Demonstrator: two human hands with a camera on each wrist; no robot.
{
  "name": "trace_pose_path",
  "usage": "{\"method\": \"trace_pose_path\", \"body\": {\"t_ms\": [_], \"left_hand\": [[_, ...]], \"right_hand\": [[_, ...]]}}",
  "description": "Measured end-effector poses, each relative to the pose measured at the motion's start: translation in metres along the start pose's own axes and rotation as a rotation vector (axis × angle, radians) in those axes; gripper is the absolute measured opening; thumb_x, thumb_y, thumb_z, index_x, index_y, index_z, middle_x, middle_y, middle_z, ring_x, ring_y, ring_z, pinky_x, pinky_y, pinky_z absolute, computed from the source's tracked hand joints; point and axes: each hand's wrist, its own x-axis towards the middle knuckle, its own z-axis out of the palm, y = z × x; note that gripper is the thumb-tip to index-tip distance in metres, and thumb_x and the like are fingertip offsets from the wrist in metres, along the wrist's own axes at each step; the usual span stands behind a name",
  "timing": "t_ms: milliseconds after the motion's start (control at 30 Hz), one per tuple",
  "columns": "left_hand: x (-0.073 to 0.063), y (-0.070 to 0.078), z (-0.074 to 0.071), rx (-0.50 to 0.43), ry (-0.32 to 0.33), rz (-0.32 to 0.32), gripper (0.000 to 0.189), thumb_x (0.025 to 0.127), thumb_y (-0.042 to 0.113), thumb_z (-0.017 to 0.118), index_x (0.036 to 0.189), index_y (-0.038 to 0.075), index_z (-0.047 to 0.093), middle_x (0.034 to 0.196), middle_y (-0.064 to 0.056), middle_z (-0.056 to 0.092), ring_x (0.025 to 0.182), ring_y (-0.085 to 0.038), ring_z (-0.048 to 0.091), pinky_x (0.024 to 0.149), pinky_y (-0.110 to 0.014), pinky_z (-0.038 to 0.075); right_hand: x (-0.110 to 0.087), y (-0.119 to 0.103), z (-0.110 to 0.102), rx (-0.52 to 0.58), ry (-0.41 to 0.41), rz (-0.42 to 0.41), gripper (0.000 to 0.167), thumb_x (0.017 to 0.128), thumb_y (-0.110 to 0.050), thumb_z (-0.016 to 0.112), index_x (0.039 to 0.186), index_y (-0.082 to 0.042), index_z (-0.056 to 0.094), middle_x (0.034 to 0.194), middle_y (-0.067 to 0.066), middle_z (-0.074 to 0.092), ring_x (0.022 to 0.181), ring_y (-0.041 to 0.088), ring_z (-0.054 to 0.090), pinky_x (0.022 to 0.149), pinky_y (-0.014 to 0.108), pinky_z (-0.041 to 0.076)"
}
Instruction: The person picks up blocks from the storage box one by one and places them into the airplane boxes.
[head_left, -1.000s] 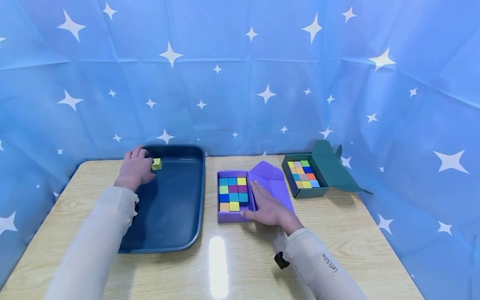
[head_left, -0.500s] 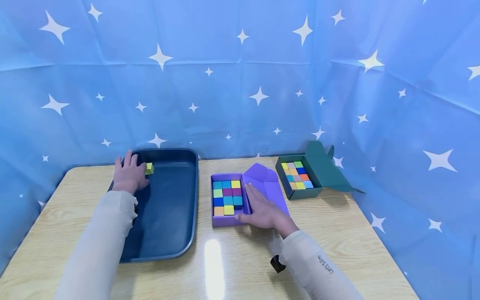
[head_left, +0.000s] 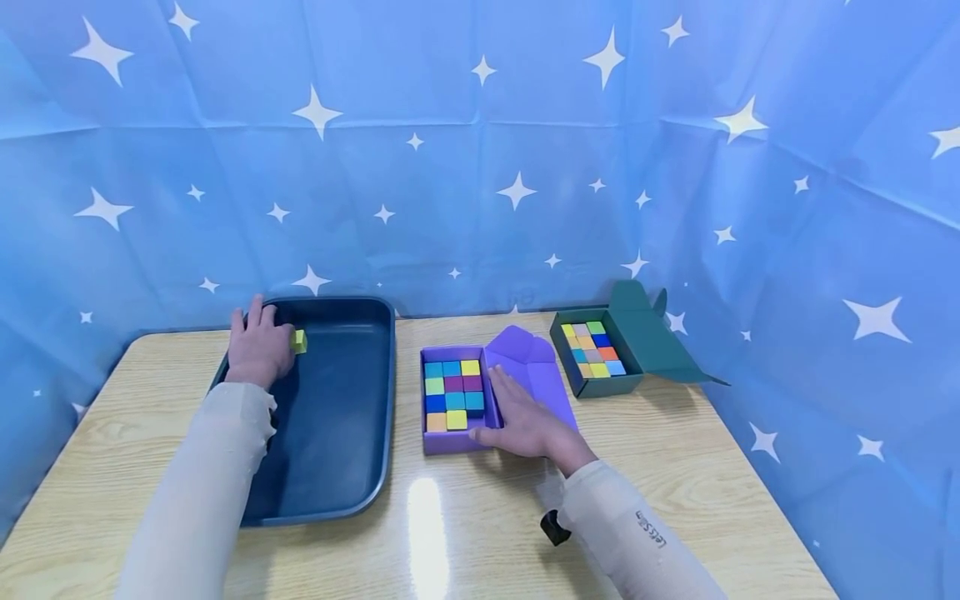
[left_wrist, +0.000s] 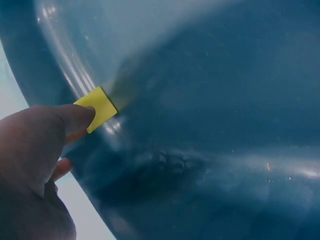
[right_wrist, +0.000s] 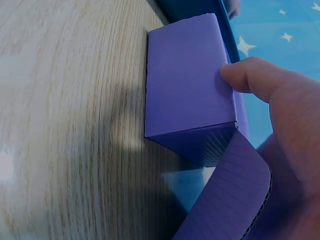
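In the head view my left hand reaches over the left side of a dark blue tray. Its thumb and a finger pinch a yellow cube near the tray's wall, as the left wrist view shows. My right hand rests with extended fingers along the hinge side of an open purple box. The thumb touches the top edge of its front wall, seen in the right wrist view. Inside the box lie rows of coloured cubes, with a bare spot at the front right corner.
Behind and to the right of the purple box stands a green box, its lid folded out to the right, filled with coloured cubes. Everything stands on a wooden table. A blue curtain with white stars hangs behind and at the sides.
The head view has shifted slightly. My left hand's grip on the yellow cube has altered a little, and the cube sits slightly nearer the front. My right hand stays at the purple box.
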Motion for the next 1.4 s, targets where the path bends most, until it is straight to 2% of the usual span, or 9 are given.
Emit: {"method": "trace_pose_path", "body": {"t_ms": [133, 367, 633, 833, 933, 1200, 1400], "left_hand": [[-0.003, 0.001, -0.003, -0.004, 0.018, 0.011, 0.030, 0.091, 0.012, 0.057, 0.117, 0.001, 0.066, 0.144, -0.032, 0.034, 0.144, -0.049, 0.004, 0.116, -0.065, 0.006], [-0.007, 0.005, -0.008, 0.015, -0.006, 0.044, 0.030, 0.087, 0.024, 0.069, 0.110, 0.006, 0.072, 0.144, -0.029, 0.038, 0.145, -0.047, 0.007, 0.117, -0.062, 0.008], [-0.010, 0.003, -0.005, 0.007, -0.006, 0.046, 0.029, 0.085, 0.027, 0.070, 0.104, 0.006, 0.074, 0.144, -0.028, 0.041, 0.145, -0.047, 0.012, 0.118, -0.063, 0.010], [-0.011, 0.008, -0.011, 0.003, -0.017, 0.074, 0.027, 0.084, 0.033, 0.068, 0.084, 0.006, 0.074, 0.140, -0.026, 0.045, 0.143, -0.045, 0.017, 0.118, -0.062, 0.011], [-0.013, 0.014, -0.018, -0.013, -0.013, 0.102, 0.027, 0.083, 0.035, 0.070, 0.078, 0.009, 0.072, 0.138, -0.025, 0.046, 0.141, -0.044, 0.019, 0.118, -0.061, 0.011], [-0.017, 0.042, -0.040, -0.110, 0.098, 0.196, 0.031, 0.075, 0.040, 0.076, 0.081, 0.009, 0.072, 0.128, -0.017, 0.052, 0.129, -0.037, 0.033, 0.116, -0.057, 0.017], [-0.024, 0.065, -0.061, -0.186, 0.103, 0.272, 0.028, 0.077, 0.037, 0.073, 0.086, 0.010, 0.074, 0.128, -0.015, 0.053, 0.131, -0.037, 0.033, 0.116, -0.059, 0.017]], "right_hand": [[0.001, -0.001, 0.000, 0.000, -0.001, -0.001, 0.103, 0.086, -0.056, 0.063, 0.158, -0.018, 0.000, 0.166, 0.002, -0.001, 0.154, 0.025, 0.004, 0.122, 0.053, 0.016], [0.001, -0.001, -0.001, 0.007, -0.007, 0.002, 0.104, 0.085, -0.056, 0.063, 0.158, -0.016, 0.001, 0.166, 0.003, -0.001, 0.154, 0.025, 0.004, 0.123, 0.053, 0.016], [0.001, -0.003, -0.001, 0.023, -0.016, -0.006, 0.103, 0.085, -0.054, 0.063, 0.158, -0.015, 0.001, 0.166, 0.005, -0.001, 0.154, 0.027, 0.004, 0.122, 0.054, 0.016], [0.000, -0.003, -0.002, 0.032, -0.017, -0.007, 0.104, 0.085, -0.054, 0.064, 0.158, -0.015, 0.000, 0.166, 0.005, -0.001, 0.154, 0.027, 0.004, 0.123, 0.053, 0.016], [0.000, -0.002, -0.002, 0.036, -0.017, -0.008, 0.104, 0.085, -0.053, 0.064, 0.158, -0.015, -0.001, 0.166, 0.005, -0.002, 0.154, 0.027, 0.004, 0.122, 0.053, 0.016], [-0.001, -0.001, -0.003, 0.025, -0.019, -0.006, 0.105, 0.085, -0.056, 0.063, 0.158, -0.017, -0.002, 0.166, 0.003, -0.003, 0.154, 0.026, 0.003, 0.122, 0.054, 0.017], [-0.001, -0.001, -0.004, 0.018, -0.022, 0.001, 0.106, 0.084, -0.057, 0.064, 0.158, -0.017, -0.001, 0.166, 0.003, -0.003, 0.154, 0.026, 0.003, 0.123, 0.053, 0.016]]}}
